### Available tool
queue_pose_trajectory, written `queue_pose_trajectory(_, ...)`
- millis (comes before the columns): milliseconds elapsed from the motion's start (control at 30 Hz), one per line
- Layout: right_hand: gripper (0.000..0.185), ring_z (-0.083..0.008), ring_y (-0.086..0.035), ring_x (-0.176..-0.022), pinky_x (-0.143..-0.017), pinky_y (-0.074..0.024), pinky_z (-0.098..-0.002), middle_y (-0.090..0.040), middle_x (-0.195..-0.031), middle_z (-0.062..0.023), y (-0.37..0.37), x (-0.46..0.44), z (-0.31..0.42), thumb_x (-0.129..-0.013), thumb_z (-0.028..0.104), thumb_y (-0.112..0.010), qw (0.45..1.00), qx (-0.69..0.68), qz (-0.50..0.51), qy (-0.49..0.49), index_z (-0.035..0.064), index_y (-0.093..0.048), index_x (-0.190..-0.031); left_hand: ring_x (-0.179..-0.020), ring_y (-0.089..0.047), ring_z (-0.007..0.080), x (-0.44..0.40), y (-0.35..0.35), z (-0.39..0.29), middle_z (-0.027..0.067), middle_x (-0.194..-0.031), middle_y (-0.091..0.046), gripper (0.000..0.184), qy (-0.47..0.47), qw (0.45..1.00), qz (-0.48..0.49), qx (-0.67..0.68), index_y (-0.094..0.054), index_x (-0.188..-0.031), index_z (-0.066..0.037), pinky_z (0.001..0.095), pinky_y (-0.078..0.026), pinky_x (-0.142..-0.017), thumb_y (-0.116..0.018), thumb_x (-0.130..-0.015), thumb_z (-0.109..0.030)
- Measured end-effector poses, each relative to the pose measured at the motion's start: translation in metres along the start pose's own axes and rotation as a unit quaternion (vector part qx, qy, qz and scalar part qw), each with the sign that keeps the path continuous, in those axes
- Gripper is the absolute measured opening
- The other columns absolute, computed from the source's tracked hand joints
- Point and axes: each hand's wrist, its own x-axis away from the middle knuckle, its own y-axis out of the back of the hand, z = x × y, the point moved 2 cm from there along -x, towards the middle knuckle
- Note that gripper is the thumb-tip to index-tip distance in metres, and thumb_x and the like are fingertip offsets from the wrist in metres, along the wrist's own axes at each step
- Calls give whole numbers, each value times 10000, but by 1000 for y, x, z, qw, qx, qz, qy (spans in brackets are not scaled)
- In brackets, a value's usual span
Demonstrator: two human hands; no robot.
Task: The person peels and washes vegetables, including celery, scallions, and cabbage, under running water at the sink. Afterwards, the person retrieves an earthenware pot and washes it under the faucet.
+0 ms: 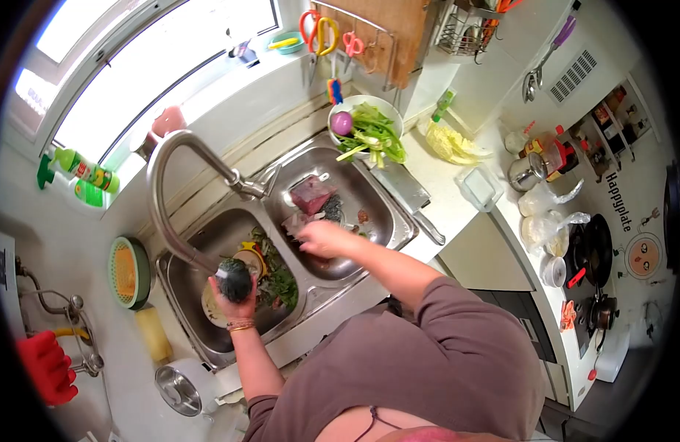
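My left hand [240, 309] is closed around a dark green, rounded thing [235, 280], held right under the faucet's spout over the left basin. Its exact kind is not clear. Below it in that basin [179, 283] lie loose green leaves [281, 283], a yellow-edged round item [253, 254] and a pale round piece, partly hidden by the hand. My right hand [327, 239] reaches into the right basin, its fingers blurred and bent downward. Close to them are a dark red block that looks like meat [312, 195] and a crumpled clear wrapping [299, 221]. Whether the fingers hold anything is hidden.
A curved faucet [159, 184] arches over the left basin. By the right basin are a bowl of green stalks with a purple onion [341, 123], a cleaver [402, 188], a cabbage piece [454, 144] and a clear container [478, 188]. A green colander [128, 272] stands left.
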Motion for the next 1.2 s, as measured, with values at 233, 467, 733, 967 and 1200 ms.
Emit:
queue_pose_trajectory(233, 694, -329, -387, -1228, -986, -358, -451, -418, -1324, -123, 203, 141, -186, -673, 193, -745, 815, 301, -282, -407, 82, -431, -1283, -1145, -488, 293, 7, 5, 20, 99, -1235, -526, 527, 6, 999, 45, -27, -469, -1250, -123, 527, -380, -976, -651, -811, -350)
queue_pose_trajectory(467, 539, -265, -474, -1168, -1024, -276, -536, -503, -1266, -123, 258, 140, -272, -754, 345, -671, 812, 326, -106, -473, 124, -512, -1218, -1121, -507, 316, 10, -84, 93, 122, -1237, -495, 498, 35, 965, 73, -249, -398, -1291, -109, 501, -458, -888, -571, -823, -94)
queue_pose_trajectory(733, 268, -275, -634, -712, -656, -481, -345, -656, -782, -164, 320, 195, -244, -838, 234, -623, 865, 76, -424, -257, -23, -626, -913, -984, -583, 202, -47, -211, 280, 108, -1137, -547, 657, 155, 858, 87, -483, -409, -1260, -3, 344, -509, -776, -754, -755, -243)
queue_pose_trajectory(967, 254, -135, -569, -897, -797, -438, -255, -621, -987, -65, 330, 242, -147, -820, 51, -664, 840, -98, -519, -126, -42, -582, -1041, -831, -619, 154, -106, -248, 386, 63, -942, -657, 535, 103, 789, 173, -581, -597, -1088, -8, 295, -505, -703, -797, -681, -291)
queue_pose_trajectory(1200, 476, -207, -550, -1044, -915, -441, -339, -537, -1189, -119, 338, 257, -83, -823, -48, -599, 773, -279, -559, 113, -27, -419, -1263, -980, -602, 343, -113, -226, 374, 224, -1030, -629, 686, -72, 618, 194, -759, -505, -1204, 40, 383, -463, -876, -648, -772, -474)
